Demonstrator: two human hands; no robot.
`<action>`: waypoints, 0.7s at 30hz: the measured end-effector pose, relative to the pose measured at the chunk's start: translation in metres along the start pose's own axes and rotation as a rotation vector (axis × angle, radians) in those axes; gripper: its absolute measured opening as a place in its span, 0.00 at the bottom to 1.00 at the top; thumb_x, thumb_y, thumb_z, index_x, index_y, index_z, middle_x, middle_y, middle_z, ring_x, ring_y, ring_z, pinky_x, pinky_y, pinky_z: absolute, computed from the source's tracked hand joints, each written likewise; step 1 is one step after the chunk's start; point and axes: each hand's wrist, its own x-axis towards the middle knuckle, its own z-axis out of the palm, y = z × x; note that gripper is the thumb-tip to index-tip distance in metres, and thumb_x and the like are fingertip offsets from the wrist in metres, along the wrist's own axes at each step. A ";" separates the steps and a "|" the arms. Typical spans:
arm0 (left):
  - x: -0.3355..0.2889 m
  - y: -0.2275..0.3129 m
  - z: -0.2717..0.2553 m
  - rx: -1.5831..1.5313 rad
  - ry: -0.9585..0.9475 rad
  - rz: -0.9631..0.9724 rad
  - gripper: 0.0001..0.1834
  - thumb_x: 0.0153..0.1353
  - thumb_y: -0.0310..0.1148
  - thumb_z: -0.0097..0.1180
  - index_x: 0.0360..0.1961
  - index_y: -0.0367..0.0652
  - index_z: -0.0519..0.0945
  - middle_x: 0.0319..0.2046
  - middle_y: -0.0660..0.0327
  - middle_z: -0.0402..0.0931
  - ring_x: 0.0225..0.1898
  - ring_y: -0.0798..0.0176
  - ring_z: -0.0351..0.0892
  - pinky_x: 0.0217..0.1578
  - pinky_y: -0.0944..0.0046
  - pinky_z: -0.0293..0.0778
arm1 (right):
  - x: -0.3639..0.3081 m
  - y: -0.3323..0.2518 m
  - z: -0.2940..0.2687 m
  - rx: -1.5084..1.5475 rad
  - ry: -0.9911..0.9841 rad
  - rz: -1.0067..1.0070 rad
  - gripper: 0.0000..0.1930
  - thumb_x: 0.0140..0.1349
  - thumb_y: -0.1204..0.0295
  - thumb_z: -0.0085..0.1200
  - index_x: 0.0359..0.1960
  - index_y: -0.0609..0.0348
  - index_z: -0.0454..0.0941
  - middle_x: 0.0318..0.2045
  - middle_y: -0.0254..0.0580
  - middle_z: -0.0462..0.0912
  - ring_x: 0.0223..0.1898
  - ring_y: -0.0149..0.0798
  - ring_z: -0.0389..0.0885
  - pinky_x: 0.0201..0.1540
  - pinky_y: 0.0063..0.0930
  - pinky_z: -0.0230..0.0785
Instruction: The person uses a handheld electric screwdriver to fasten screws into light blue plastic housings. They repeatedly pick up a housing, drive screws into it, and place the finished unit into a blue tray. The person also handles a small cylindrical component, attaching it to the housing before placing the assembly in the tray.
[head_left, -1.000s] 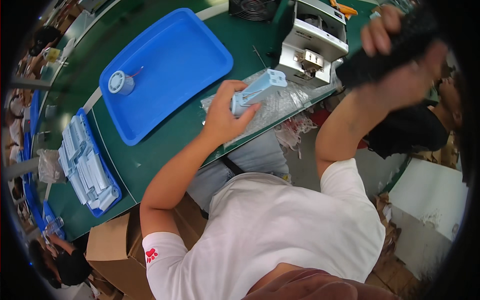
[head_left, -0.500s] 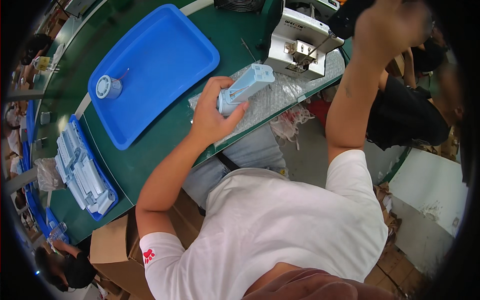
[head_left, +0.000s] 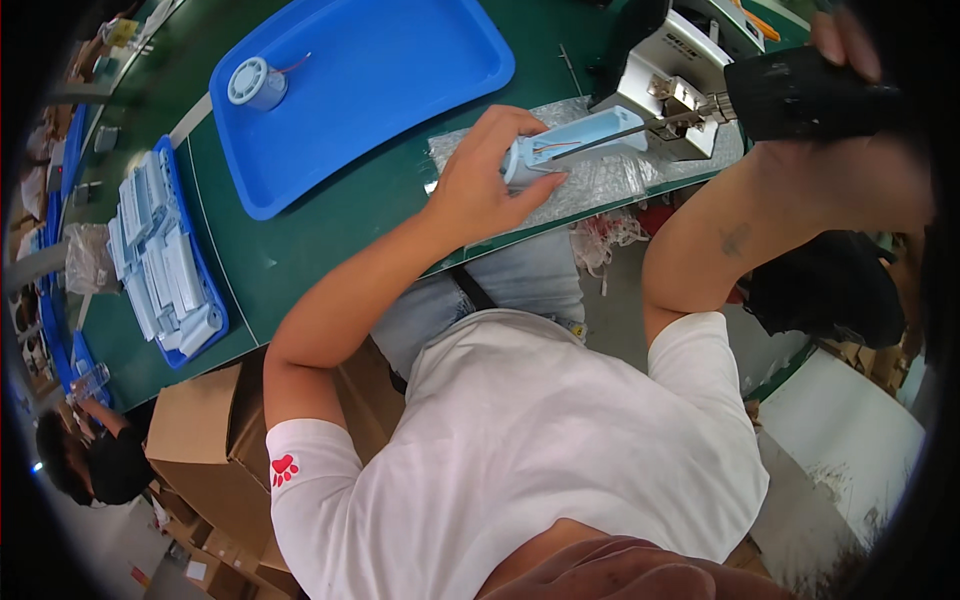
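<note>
My left hand is wrapped round the round end of a light-blue plastic housing, thumb on the near side. The housing lies tilted over bubble wrap, its open hollow upward and a thin wire inside. In my right hand, partly blurred, is a black electric screwdriver, held sideways. Its long thin bit reaches left into the housing's hollow, the tip near the round end. Whether the tip touches a screw cannot be made out.
A silver screw feeder stands behind the bit. To the left, a large blue tray holds one round light-blue motor with wires. A smaller blue tray is filled with several housings. Below sits a cardboard box.
My right hand has come down with the screwdriver. Its bit has moved from the screw feeder into the housing. My left hand keeps its hold, and the housing has turned flatter.
</note>
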 end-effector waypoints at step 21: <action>-0.001 0.001 0.005 -0.003 0.040 0.020 0.25 0.51 0.27 0.76 0.50 0.41 0.79 0.49 0.52 0.76 0.48 0.49 0.81 0.47 0.57 0.78 | -0.027 0.017 -0.002 -0.045 -0.265 -0.097 0.26 0.76 0.39 0.39 0.52 0.50 0.66 0.32 0.47 0.76 0.18 0.38 0.76 0.14 0.23 0.68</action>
